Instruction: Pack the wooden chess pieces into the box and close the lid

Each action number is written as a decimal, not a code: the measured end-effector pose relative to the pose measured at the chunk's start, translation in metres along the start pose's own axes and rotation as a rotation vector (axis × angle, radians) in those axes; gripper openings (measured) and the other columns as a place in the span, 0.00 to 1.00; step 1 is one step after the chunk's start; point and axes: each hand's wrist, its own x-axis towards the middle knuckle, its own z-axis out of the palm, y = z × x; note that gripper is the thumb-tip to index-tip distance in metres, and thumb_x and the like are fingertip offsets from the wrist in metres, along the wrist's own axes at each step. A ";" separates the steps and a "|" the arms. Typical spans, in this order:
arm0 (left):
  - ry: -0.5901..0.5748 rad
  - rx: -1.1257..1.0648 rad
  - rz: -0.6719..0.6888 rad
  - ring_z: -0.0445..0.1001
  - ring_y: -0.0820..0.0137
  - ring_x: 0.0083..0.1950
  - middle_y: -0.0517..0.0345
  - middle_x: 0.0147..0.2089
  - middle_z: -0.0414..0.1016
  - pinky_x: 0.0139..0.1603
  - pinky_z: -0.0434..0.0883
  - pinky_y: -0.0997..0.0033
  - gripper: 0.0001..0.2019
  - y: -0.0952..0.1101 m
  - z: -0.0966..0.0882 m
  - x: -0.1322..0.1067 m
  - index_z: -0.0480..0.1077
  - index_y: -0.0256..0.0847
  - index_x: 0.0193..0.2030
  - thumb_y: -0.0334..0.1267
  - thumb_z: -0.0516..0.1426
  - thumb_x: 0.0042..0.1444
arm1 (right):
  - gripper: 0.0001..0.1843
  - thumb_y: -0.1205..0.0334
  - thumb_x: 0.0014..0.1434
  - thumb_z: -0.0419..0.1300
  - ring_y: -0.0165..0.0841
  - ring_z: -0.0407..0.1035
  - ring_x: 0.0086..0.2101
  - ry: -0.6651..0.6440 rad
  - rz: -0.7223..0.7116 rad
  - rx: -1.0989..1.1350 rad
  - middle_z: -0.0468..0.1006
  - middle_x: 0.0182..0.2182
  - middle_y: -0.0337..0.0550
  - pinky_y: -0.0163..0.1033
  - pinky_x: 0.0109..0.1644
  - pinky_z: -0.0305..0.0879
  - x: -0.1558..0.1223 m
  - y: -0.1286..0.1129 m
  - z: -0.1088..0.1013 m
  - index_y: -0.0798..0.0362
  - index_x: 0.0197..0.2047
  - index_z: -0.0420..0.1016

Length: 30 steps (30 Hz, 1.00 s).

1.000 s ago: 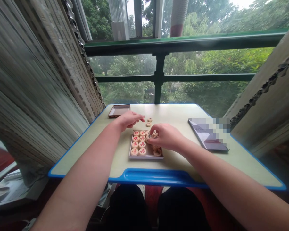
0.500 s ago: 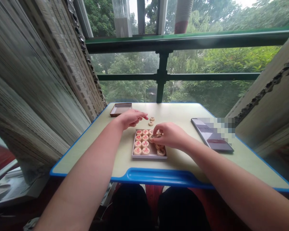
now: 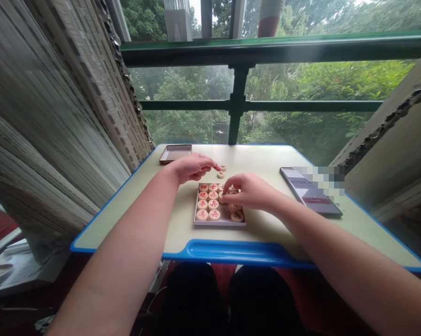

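A shallow grey tray (image 3: 220, 223) lies at the middle of the small table (image 3: 266, 163) and holds several round wooden chess pieces (image 3: 208, 200) with red characters. My right hand (image 3: 249, 191) hovers over the tray's right half, fingers curled and pinched down onto a piece there. My left hand (image 3: 192, 167) lies on the table just beyond the tray, fingers together, fingertips touching two loose pieces (image 3: 221, 171).
A brown lid or tray (image 3: 175, 153) sits at the table's far left corner. A phone (image 3: 310, 190) lies on the right side. Woven blinds hang close on both sides, and a green window rail (image 3: 266, 46) runs behind. The table has a raised blue edge.
My left hand has slid a little right until its fingertips reach the two loose pieces. My right hand stays over the tray's right half, shifting slightly.
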 end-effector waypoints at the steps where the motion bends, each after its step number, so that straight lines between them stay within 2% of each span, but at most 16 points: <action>1: 0.001 0.000 0.004 0.43 0.80 0.19 0.67 0.18 0.47 0.20 0.41 0.73 0.10 0.000 0.000 0.000 0.75 0.35 0.33 0.38 0.59 0.43 | 0.11 0.53 0.47 0.60 0.31 0.66 0.27 0.018 -0.006 0.019 0.76 0.26 0.39 0.33 0.28 0.55 0.000 0.000 0.000 0.49 0.31 0.78; 5: 0.054 0.041 0.014 0.43 0.81 0.18 0.67 0.18 0.49 0.20 0.42 0.73 0.11 -0.004 -0.002 0.005 0.75 0.35 0.33 0.39 0.58 0.44 | 0.12 0.59 0.52 0.54 0.30 0.66 0.27 0.208 0.020 0.070 0.75 0.26 0.40 0.33 0.30 0.56 0.005 0.008 -0.002 0.53 0.31 0.78; 8: 0.263 0.191 0.040 0.47 0.80 0.18 0.64 0.18 0.56 0.20 0.46 0.73 0.10 -0.014 -0.001 0.016 0.76 0.35 0.31 0.39 0.57 0.44 | 0.13 0.60 0.53 0.52 0.32 0.66 0.30 0.395 0.090 -0.002 0.75 0.28 0.43 0.35 0.34 0.59 0.015 0.026 -0.001 0.54 0.33 0.78; 10: 0.404 0.311 0.087 0.56 0.77 0.22 0.61 0.20 0.64 0.24 0.54 0.72 0.10 -0.023 0.000 0.026 0.76 0.35 0.30 0.39 0.58 0.44 | 0.14 0.61 0.54 0.52 0.34 0.67 0.34 0.437 0.148 -0.047 0.74 0.32 0.45 0.36 0.39 0.60 0.022 0.041 0.001 0.54 0.36 0.78; 11: 0.434 0.320 0.128 0.62 0.75 0.26 0.58 0.24 0.69 0.28 0.59 0.72 0.11 -0.026 0.002 0.030 0.76 0.34 0.31 0.40 0.58 0.43 | 0.15 0.62 0.53 0.52 0.34 0.67 0.36 0.435 0.175 -0.063 0.73 0.34 0.47 0.36 0.42 0.60 0.025 0.047 0.002 0.54 0.39 0.77; 13: 0.304 0.261 0.185 0.69 0.70 0.36 0.53 0.35 0.76 0.37 0.63 0.71 0.15 -0.032 0.005 0.036 0.76 0.35 0.37 0.42 0.58 0.45 | 0.17 0.64 0.51 0.53 0.36 0.67 0.39 0.388 0.228 -0.096 0.73 0.38 0.48 0.36 0.45 0.60 0.028 0.056 0.003 0.54 0.42 0.76; 15: 0.160 0.238 0.196 0.70 0.67 0.43 0.50 0.42 0.76 0.45 0.64 0.70 0.18 -0.033 0.008 0.038 0.75 0.35 0.40 0.44 0.59 0.45 | 0.16 0.64 0.50 0.53 0.36 0.68 0.38 0.284 0.266 -0.088 0.74 0.38 0.48 0.35 0.42 0.61 0.027 0.057 0.001 0.54 0.40 0.77; 18: 0.055 0.296 0.142 0.71 0.67 0.42 0.50 0.42 0.76 0.44 0.65 0.71 0.16 -0.031 0.011 0.035 0.76 0.36 0.39 0.40 0.60 0.43 | 0.15 0.62 0.48 0.55 0.34 0.69 0.35 0.126 0.281 -0.053 0.77 0.34 0.45 0.33 0.37 0.61 0.023 0.051 -0.005 0.54 0.39 0.77; 20: 0.051 0.326 0.090 0.70 0.70 0.34 0.51 0.37 0.77 0.35 0.65 0.72 0.16 -0.029 0.012 0.032 0.76 0.36 0.40 0.36 0.60 0.42 | 0.17 0.64 0.46 0.56 0.34 0.70 0.34 0.071 0.255 -0.070 0.78 0.35 0.45 0.32 0.36 0.61 0.021 0.047 -0.008 0.54 0.40 0.76; 23: 0.085 0.330 0.040 0.63 0.75 0.22 0.56 0.26 0.74 0.24 0.59 0.73 0.16 -0.028 0.013 0.028 0.76 0.36 0.41 0.32 0.58 0.42 | 0.17 0.67 0.45 0.56 0.34 0.70 0.35 0.072 0.196 -0.103 0.77 0.37 0.46 0.33 0.36 0.62 0.020 0.046 -0.008 0.54 0.40 0.76; 26: 0.128 0.350 0.039 0.60 0.75 0.20 0.58 0.22 0.72 0.23 0.57 0.73 0.15 -0.028 0.014 0.027 0.77 0.37 0.39 0.30 0.57 0.43 | 0.16 0.68 0.46 0.56 0.34 0.69 0.35 0.093 0.151 -0.110 0.75 0.39 0.48 0.34 0.39 0.63 0.020 0.051 -0.006 0.55 0.40 0.76; 30: 0.223 0.389 0.072 0.64 0.73 0.24 0.56 0.25 0.74 0.26 0.60 0.72 0.14 -0.029 0.013 0.029 0.77 0.36 0.36 0.27 0.56 0.42 | 0.19 0.64 0.47 0.58 0.37 0.68 0.41 0.086 0.133 -0.161 0.71 0.43 0.49 0.37 0.46 0.62 0.020 0.059 -0.008 0.52 0.45 0.74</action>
